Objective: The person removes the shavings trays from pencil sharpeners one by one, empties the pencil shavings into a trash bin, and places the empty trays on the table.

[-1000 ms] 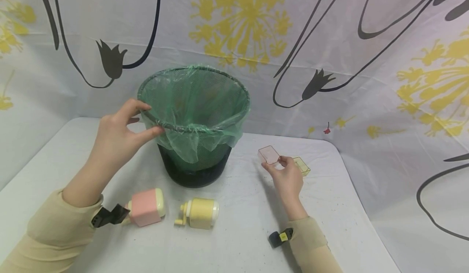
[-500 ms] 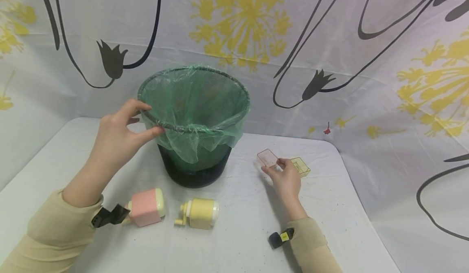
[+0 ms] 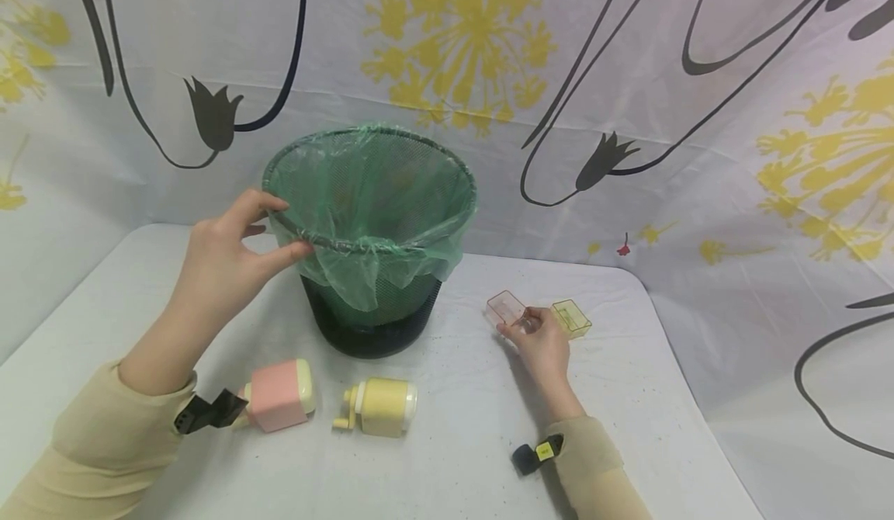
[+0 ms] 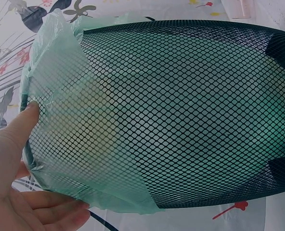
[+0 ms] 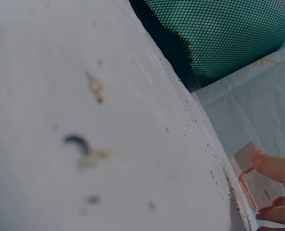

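Observation:
A black mesh wastebasket [image 3: 356, 338] stands on the table, lined with a thin green bag [image 3: 370, 279] folded over its rim. My left hand [image 3: 223, 260] grips that rim at the left, thumb outside; the left wrist view has the thumb [image 4: 24, 122] against the bagged mesh. With thumb and fingers, my right hand [image 3: 546, 347] pinches a clear pink shavings drawer [image 3: 506, 307], seen also as a pink-edged box [image 5: 262, 190] in the right wrist view. Beside that hand lies a clear yellow drawer [image 3: 572, 318]. Whether the pink drawer touches the table is unclear.
Two crank pencil sharpeners, one pink [image 3: 279, 396] and one yellow [image 3: 384, 407], lie in front of the wastebasket. Crumbs and shavings [image 5: 95, 89] are scattered over the white table [image 3: 461, 458]. A patterned cloth [image 3: 447, 54] hangs behind.
My right hand has shifted slightly left and toward me with the pink drawer, uncovering more of the yellow one. My left hand and the wastebasket stay put.

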A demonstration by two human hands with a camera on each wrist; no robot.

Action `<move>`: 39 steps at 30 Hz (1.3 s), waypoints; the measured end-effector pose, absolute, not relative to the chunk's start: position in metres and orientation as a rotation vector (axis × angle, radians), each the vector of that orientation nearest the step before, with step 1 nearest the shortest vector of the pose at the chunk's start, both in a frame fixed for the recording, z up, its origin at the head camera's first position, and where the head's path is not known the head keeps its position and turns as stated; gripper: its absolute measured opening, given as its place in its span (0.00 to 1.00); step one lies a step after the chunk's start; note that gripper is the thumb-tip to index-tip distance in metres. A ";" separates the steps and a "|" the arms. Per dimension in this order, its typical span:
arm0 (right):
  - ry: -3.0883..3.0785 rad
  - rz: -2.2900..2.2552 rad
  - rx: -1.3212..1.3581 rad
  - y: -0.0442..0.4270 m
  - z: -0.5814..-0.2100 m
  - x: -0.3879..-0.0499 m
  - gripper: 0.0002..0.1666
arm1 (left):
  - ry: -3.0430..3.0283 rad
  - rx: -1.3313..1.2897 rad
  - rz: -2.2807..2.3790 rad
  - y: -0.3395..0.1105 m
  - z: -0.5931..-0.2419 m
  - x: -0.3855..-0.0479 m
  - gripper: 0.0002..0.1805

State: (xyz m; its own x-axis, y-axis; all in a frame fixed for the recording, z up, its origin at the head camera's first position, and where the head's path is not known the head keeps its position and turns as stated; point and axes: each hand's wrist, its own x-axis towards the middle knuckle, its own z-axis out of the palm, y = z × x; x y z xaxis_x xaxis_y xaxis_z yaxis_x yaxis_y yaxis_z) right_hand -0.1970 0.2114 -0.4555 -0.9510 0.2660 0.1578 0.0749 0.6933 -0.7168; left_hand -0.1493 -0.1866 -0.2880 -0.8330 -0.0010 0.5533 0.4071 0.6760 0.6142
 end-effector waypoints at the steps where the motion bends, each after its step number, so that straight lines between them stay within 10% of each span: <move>1: -2.657 1.116 -0.269 0.212 -0.456 -0.197 0.38 | -2.369 -0.312 -1.043 -0.187 -0.288 -0.149 0.26; 39: -2.988 0.860 -0.132 0.213 -0.443 -0.199 0.46 | -2.535 -0.326 -1.082 -0.189 -0.291 -0.142 0.51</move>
State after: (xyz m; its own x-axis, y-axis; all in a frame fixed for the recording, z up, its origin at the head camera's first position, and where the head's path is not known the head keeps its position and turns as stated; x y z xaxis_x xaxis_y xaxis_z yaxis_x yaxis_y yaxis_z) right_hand -0.1993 0.2127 -0.4434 -0.9960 0.0896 0.0045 0.0735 0.8436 -0.5320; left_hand -0.1416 -0.1886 -0.2914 -0.9070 0.0678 0.4156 0.3469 0.6797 0.6463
